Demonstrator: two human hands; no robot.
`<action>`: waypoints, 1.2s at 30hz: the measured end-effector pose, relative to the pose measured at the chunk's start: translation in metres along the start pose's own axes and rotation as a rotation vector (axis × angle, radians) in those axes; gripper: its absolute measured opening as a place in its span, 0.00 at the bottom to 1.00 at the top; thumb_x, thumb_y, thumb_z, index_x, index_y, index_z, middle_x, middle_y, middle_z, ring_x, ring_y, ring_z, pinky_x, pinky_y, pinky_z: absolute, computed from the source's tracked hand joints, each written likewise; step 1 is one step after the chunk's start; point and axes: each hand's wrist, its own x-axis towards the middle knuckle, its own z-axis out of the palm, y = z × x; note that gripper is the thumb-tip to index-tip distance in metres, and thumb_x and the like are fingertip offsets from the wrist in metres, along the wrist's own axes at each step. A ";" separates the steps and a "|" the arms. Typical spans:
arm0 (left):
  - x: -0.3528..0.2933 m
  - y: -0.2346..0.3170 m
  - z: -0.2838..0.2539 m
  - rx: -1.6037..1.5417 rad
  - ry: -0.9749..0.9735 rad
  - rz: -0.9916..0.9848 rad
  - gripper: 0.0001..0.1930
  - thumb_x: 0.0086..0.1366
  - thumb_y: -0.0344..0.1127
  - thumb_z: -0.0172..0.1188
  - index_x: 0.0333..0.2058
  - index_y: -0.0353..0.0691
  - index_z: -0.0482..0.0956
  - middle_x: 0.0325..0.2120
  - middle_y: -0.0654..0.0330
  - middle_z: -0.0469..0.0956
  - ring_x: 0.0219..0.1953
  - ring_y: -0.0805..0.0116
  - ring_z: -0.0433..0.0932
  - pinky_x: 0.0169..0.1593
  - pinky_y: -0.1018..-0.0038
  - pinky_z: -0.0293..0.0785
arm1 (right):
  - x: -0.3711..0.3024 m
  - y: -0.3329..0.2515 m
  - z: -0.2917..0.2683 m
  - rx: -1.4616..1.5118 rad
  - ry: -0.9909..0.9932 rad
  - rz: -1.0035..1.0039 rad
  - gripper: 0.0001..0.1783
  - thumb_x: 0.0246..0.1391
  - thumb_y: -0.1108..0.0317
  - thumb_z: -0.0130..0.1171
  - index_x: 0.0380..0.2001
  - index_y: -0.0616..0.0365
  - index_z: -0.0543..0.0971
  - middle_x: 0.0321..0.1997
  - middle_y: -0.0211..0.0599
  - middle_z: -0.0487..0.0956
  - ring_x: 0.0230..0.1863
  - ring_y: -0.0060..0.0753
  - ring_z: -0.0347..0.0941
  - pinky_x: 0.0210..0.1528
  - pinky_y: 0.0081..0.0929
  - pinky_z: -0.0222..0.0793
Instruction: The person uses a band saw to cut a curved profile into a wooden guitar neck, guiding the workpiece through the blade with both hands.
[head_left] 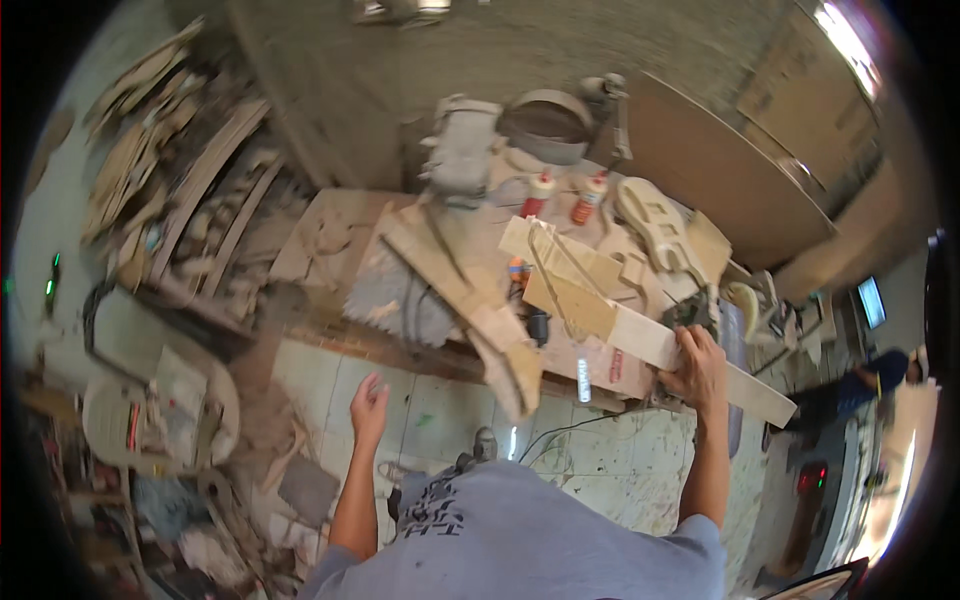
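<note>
My right hand (698, 368) is closed around a pale, flat wooden board (762, 396) at the right end of the workbench. The board slants down to the right, past the bench edge. Its far end meets yellowish wooden pieces (580, 300) on the bench. My left hand (369, 408) hangs in the air in front of the bench, fingers loosely stretched, with nothing in it. Between the hands, a long angled wooden piece (470, 300) sticks out over the front edge. A small black object (538, 327) lies beside the yellowish pieces.
Two red-capped bottles (590, 197) stand farther back, near a carved pale wooden part (658, 230). A grey toothed sheet (385, 300) lies on the left of the bench (330, 225). Scrap wood is piled at far left, above a plastic chair (105, 425). Another person (872, 385) is at far right.
</note>
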 end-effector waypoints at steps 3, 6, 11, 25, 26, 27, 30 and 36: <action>0.003 0.029 -0.043 -0.251 -0.027 0.013 0.21 0.73 0.35 0.59 0.59 0.30 0.73 0.53 0.50 0.80 0.49 0.67 0.81 0.55 0.73 0.75 | 0.017 -0.084 0.021 0.098 -0.004 -0.156 0.36 0.24 0.63 0.77 0.42 0.62 0.76 0.37 0.45 0.75 0.38 0.52 0.75 0.39 0.42 0.73; -0.007 0.055 -0.110 -0.449 -0.017 -0.035 0.22 0.76 0.42 0.54 0.59 0.30 0.73 0.52 0.51 0.80 0.51 0.67 0.81 0.57 0.70 0.75 | 0.038 -0.173 0.047 0.210 -0.030 -0.311 0.37 0.22 0.63 0.79 0.42 0.61 0.77 0.35 0.43 0.77 0.34 0.49 0.76 0.37 0.41 0.73; -0.030 0.065 -0.209 -0.843 0.022 -0.145 0.23 0.73 0.46 0.58 0.56 0.33 0.75 0.50 0.54 0.81 0.49 0.68 0.81 0.56 0.69 0.75 | 0.044 -0.314 0.099 0.394 -0.140 -0.505 0.38 0.24 0.58 0.82 0.43 0.59 0.77 0.35 0.39 0.77 0.36 0.45 0.76 0.37 0.39 0.74; -0.068 0.011 -0.340 -0.945 0.699 -0.219 0.18 0.69 0.43 0.64 0.49 0.36 0.78 0.41 0.62 0.83 0.41 0.74 0.81 0.46 0.73 0.77 | 0.088 -0.513 0.187 0.645 -0.517 -0.792 0.35 0.34 0.51 0.80 0.42 0.61 0.76 0.36 0.43 0.76 0.38 0.50 0.76 0.42 0.43 0.74; -0.065 0.010 -0.345 -0.991 0.716 -0.107 0.18 0.69 0.45 0.63 0.49 0.36 0.78 0.40 0.62 0.83 0.40 0.74 0.81 0.45 0.73 0.77 | 0.096 -0.521 0.193 0.648 -0.532 -0.812 0.35 0.35 0.52 0.79 0.43 0.61 0.76 0.36 0.44 0.77 0.39 0.51 0.76 0.43 0.44 0.74; -0.061 0.010 -0.347 -1.030 0.747 -0.085 0.19 0.70 0.47 0.62 0.48 0.36 0.79 0.39 0.62 0.83 0.39 0.73 0.81 0.45 0.72 0.76 | 0.104 -0.527 0.199 0.660 -0.538 -0.834 0.35 0.36 0.52 0.79 0.43 0.61 0.76 0.37 0.45 0.77 0.40 0.52 0.77 0.44 0.44 0.75; -0.050 0.018 -0.359 -1.048 0.849 -0.065 0.21 0.72 0.51 0.59 0.47 0.37 0.79 0.38 0.62 0.83 0.37 0.73 0.81 0.43 0.73 0.76 | 0.128 -0.546 0.219 0.610 -0.646 -0.881 0.35 0.37 0.54 0.78 0.46 0.61 0.76 0.41 0.47 0.78 0.45 0.55 0.77 0.47 0.46 0.75; -0.035 0.035 -0.381 -0.951 0.943 -0.052 0.22 0.73 0.52 0.57 0.46 0.36 0.80 0.38 0.61 0.82 0.39 0.72 0.81 0.44 0.73 0.76 | 0.159 -0.580 0.244 0.639 -0.824 -0.902 0.37 0.37 0.57 0.80 0.48 0.62 0.74 0.45 0.51 0.78 0.50 0.59 0.76 0.51 0.47 0.73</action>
